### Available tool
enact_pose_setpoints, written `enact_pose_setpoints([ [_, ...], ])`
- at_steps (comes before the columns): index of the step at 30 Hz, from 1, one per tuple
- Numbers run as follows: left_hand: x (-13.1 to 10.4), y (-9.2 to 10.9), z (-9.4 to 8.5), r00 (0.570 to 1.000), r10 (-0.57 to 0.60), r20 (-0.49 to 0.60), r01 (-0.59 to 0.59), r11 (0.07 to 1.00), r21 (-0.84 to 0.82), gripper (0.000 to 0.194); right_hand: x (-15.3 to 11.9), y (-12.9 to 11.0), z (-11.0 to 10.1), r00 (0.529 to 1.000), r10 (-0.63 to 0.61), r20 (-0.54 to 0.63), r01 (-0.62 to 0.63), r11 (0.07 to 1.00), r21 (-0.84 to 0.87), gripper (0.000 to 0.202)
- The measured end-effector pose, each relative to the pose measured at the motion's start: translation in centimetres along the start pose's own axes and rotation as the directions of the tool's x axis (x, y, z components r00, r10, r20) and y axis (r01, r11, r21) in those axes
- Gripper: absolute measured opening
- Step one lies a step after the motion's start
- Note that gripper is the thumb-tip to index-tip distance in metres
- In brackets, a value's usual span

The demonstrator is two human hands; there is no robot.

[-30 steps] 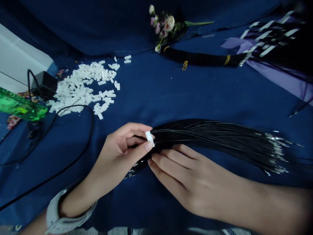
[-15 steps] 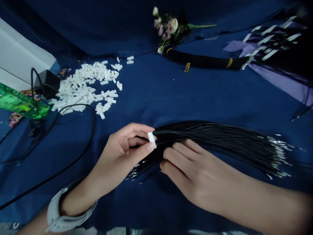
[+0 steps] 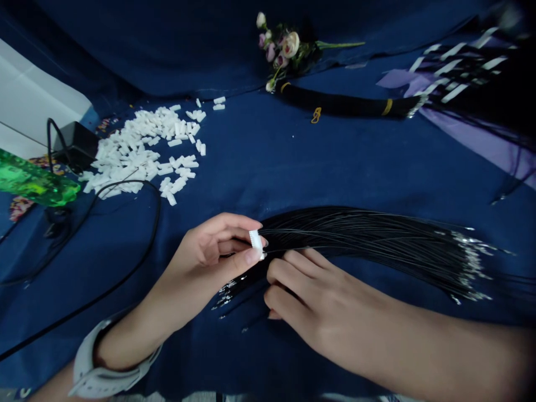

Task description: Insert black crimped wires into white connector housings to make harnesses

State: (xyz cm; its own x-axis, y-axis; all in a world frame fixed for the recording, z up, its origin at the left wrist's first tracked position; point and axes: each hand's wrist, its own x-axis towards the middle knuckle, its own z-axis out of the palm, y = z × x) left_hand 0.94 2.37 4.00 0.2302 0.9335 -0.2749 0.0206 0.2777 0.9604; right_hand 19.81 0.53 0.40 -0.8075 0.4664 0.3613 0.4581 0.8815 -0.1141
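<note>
Between thumb and fingertips, my left hand (image 3: 209, 268) pinches a small white connector housing (image 3: 255, 241), its ridged side showing. My right hand (image 3: 314, 301) is closed, knuckles up, just right of the housing and along the near side of a thick bundle of black wires (image 3: 360, 229). A black wire seems to run to its curled fingers, though the fingertips are mostly hidden. Silvery metal terminals (image 3: 475, 262) tip the bundle's right end. More bright tips (image 3: 226, 293) show under my left hand.
A heap of white housings (image 3: 134, 139) lies at the left, near a black box (image 3: 75, 146), a green bottle (image 3: 37, 181) and a looping black cable (image 3: 156, 223). Farther back are a banded wire bundle (image 3: 335, 103), artificial flowers (image 3: 285, 47) and wires with white connectors (image 3: 456, 67).
My right hand has shifted slightly left and down along the bundle's near side. The white housing has tilted a little in my left fingers. The whole view has shifted slightly.
</note>
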Motion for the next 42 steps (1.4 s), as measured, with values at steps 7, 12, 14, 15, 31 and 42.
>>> enact_pose_setpoints([
  [7,-0.1,0.3,0.0,1.000,-0.016,-0.002,0.016,0.997,-0.074,0.018,0.1,0.2,-1.3,0.984,0.095,-0.149,-0.069,0.983,0.169,0.020],
  [12,-0.1,0.4,0.0,0.999,-0.039,-0.026,0.037,0.997,-0.069,0.018,-0.1,1.3,-2.3,0.944,0.249,-0.218,-0.189,0.946,0.264,0.009],
  [14,-0.1,0.5,0.0,0.998,-0.040,-0.041,0.037,0.997,-0.067,0.017,-0.2,1.6,-2.3,0.931,0.276,-0.239,-0.218,0.945,0.245,0.007],
  [15,-0.1,0.5,0.0,0.998,-0.042,-0.045,0.039,0.997,-0.065,0.017,-0.2,1.7,-2.3,0.926,0.284,-0.249,-0.226,0.945,0.235,0.007],
  [31,-0.1,0.5,0.0,0.999,-0.040,-0.027,0.039,0.998,-0.057,0.017,0.1,2.0,-2.3,0.927,0.291,-0.238,-0.242,0.946,0.215,0.010],
  [42,-0.7,0.3,0.3,0.999,-0.038,-0.028,0.040,0.995,0.092,0.016,0.2,1.7,-2.1,0.955,0.231,-0.186,-0.203,0.966,0.159,0.016],
])
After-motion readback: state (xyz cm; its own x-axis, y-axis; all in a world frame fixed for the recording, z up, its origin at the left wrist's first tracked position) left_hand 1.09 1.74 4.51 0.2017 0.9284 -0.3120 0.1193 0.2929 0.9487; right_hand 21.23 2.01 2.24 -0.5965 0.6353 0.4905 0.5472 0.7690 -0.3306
